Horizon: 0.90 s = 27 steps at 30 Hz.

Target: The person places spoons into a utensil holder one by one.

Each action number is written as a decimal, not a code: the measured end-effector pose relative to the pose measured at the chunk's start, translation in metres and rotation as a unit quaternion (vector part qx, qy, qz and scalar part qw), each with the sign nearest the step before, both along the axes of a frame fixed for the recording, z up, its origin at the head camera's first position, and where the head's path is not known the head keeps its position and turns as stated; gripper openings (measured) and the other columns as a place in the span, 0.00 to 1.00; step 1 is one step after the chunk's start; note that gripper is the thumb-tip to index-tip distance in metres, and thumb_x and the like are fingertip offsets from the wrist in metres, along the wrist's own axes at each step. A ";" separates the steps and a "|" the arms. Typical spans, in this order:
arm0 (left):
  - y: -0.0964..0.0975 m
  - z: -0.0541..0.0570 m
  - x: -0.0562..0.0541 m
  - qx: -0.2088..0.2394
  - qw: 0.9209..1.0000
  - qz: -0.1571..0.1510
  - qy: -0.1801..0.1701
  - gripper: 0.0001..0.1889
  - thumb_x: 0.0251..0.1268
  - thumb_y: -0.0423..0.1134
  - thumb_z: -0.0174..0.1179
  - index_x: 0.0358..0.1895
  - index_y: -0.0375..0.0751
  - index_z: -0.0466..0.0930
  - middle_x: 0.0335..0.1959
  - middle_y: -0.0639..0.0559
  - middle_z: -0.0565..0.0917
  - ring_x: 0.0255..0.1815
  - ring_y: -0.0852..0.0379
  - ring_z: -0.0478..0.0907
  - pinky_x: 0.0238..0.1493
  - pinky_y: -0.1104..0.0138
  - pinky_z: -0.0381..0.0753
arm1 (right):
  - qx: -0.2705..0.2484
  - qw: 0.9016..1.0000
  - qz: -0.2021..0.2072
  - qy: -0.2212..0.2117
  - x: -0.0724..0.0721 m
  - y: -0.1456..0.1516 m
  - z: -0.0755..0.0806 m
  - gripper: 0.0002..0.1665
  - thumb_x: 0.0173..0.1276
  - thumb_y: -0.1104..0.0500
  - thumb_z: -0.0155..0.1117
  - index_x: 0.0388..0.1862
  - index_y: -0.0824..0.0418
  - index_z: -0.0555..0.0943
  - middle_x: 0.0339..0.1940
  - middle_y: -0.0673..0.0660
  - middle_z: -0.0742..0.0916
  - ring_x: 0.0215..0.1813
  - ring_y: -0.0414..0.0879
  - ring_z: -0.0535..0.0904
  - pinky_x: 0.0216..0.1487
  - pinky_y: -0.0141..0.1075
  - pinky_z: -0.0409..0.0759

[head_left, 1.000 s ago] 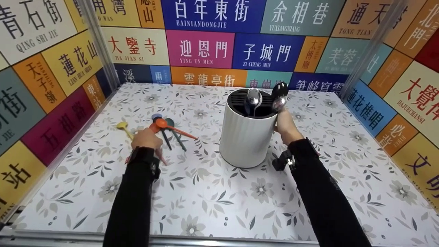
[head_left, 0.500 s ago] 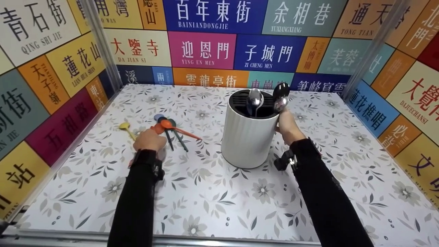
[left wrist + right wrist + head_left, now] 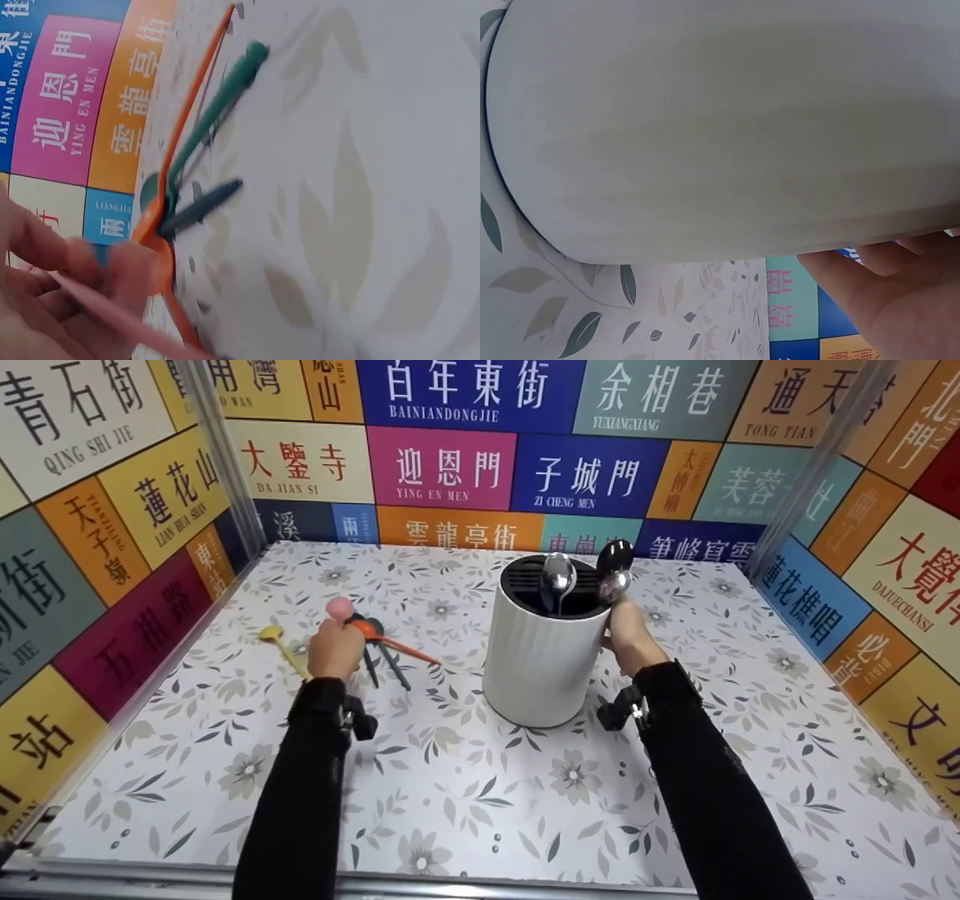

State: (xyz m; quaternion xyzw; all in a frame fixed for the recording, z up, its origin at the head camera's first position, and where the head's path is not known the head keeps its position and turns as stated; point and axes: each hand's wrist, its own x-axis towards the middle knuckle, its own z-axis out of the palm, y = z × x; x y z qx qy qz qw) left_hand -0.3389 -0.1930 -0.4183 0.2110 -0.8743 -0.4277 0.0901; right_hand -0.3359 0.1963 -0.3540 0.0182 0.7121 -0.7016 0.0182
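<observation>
My left hand (image 3: 335, 649) pinches a pink spoon (image 3: 340, 608), its bowl pointing away; the pink handle (image 3: 127, 319) crosses the left wrist view. Just beyond and beside that hand lie an orange spoon (image 3: 409, 649), a green spoon (image 3: 394, 666) and a dark blue spoon (image 3: 371, 667), partly overlapping. A yellow spoon (image 3: 271, 634) lies to the left. My right hand (image 3: 630, 634) holds the right side of a white ribbed cutlery holder (image 3: 544, 675), its fingers partly hidden behind the wall. Shiny silver spoons (image 3: 556, 572) and a black spoon (image 3: 615, 559) stand in the black slotted top.
A white floral tabletop (image 3: 450, 802) carries everything. Walls of coloured panels with Chinese characters (image 3: 442, 469) enclose the back and both sides. A metal rail (image 3: 450, 886) runs along the front edge.
My left hand has moved slightly forward and right, and the pink spoon's bowl now shows above it. The right hand and the cutlery holder have hardly moved.
</observation>
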 end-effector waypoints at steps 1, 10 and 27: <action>0.004 0.001 -0.001 0.009 1.000 0.005 0.013 0.20 0.72 0.43 0.43 0.54 0.35 0.80 0.57 0.35 0.83 0.57 0.36 0.80 0.55 0.45 0.76 | -0.004 1.000 -0.002 0.001 0.000 0.000 0.000 0.28 0.87 0.47 0.27 0.63 0.59 0.73 0.62 0.56 0.77 0.58 0.42 0.73 0.72 0.47 0.66; 0.041 0.010 -0.007 0.067 0.995 -0.016 0.069 0.15 0.71 0.48 0.47 0.36 0.39 0.73 0.41 0.40 0.79 0.43 0.43 0.75 0.49 0.53 0.72 | -0.011 1.000 -0.013 -0.003 -0.001 -0.001 -0.001 0.28 0.87 0.47 0.26 0.65 0.58 0.72 0.60 0.55 0.78 0.56 0.40 0.74 0.71 0.48 0.67; 0.111 0.043 0.001 0.367 0.905 -0.118 0.182 0.23 0.75 0.40 0.54 0.15 0.47 0.69 0.09 0.61 0.59 0.10 0.64 0.53 0.17 0.70 0.52 | 0.025 0.999 -0.029 0.012 0.005 -0.003 -0.002 0.33 0.87 0.44 0.24 0.65 0.61 0.73 0.64 0.58 0.76 0.54 0.37 0.72 0.67 0.48 0.69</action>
